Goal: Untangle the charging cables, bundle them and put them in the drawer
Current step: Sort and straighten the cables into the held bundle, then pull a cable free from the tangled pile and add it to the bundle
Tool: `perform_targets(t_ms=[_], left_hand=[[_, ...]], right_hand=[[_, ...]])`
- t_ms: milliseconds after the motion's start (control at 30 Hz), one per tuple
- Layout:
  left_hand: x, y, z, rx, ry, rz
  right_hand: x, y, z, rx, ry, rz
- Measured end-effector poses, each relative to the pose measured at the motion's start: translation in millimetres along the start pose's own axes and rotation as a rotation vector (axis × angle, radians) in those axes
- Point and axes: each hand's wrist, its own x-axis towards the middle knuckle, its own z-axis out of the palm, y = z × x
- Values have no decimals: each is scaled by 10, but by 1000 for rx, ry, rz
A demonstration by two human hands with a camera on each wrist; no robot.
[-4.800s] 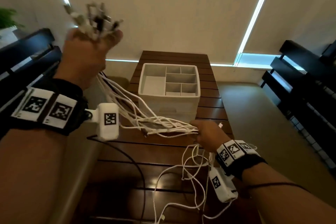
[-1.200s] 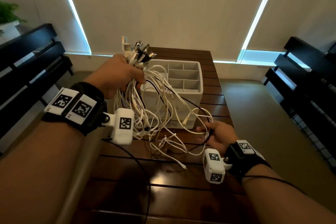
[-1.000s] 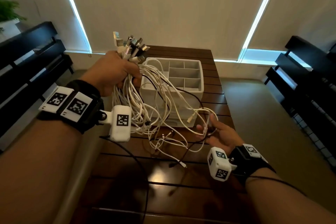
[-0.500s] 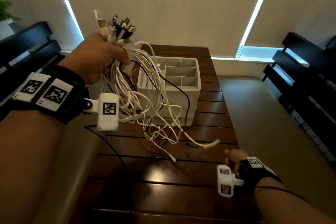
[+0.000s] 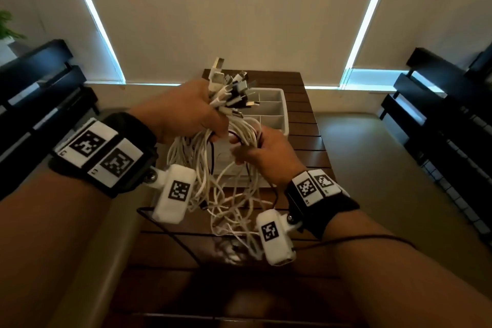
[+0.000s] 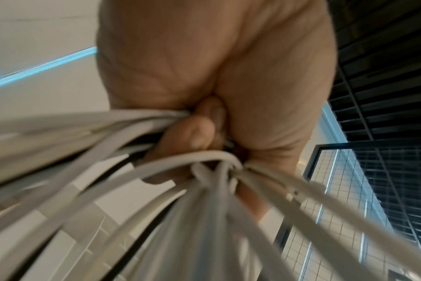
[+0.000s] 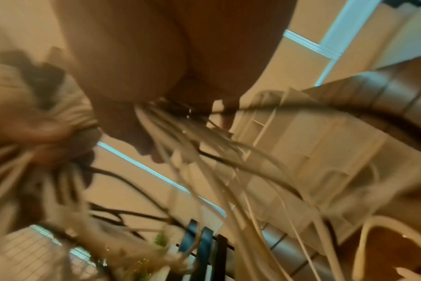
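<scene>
A bunch of white charging cables (image 5: 202,162) with one black one hangs in front of me above the table. My left hand (image 5: 186,112) grips the bunch just below the plugs (image 5: 234,90), which fan out above its fist. My right hand (image 5: 258,152) holds the same strands right beside it, fingers curled round them. Loose loops and ends (image 5: 234,224) trail down to the tabletop. The left wrist view shows my fingers (image 6: 192,133) clenched on the white cables (image 6: 156,190). The right wrist view is blurred; cables (image 7: 204,161) run out from under that hand. The white drawer organiser (image 5: 274,114) stands behind the bunch.
The dark slatted wooden table (image 5: 314,152) is narrow, with floor on both sides. Black benches (image 5: 436,120) line the right wall, and another black bench (image 5: 40,82) the left. Thin black wires (image 5: 170,234) from the wrist cameras cross the table.
My right hand has come up from the table's near right edge and taken hold of the cables beside my left hand. The left hand has lowered the bunch towards the middle.
</scene>
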Motion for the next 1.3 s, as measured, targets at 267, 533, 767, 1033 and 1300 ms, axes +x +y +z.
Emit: perform_targets(t_ms=[267,533,767,1033,1300], left_hand=[[-105,-84,-406,-209,174,49],[-68,-158,-589,-232,280,66],[34,-400,-715,-390,376,-23],[72,-401,-649,-387,339,-23],[83,-272,-642,-363,341,28]], right_hand=[[-182,576,-213,-199,-56,222],[-351,962,-298,-248,-59,348],[-451,1009,-396,71,-82,347],[-533,1070,-478,81,3,410],[-598,1204,-444,-165,49,526]])
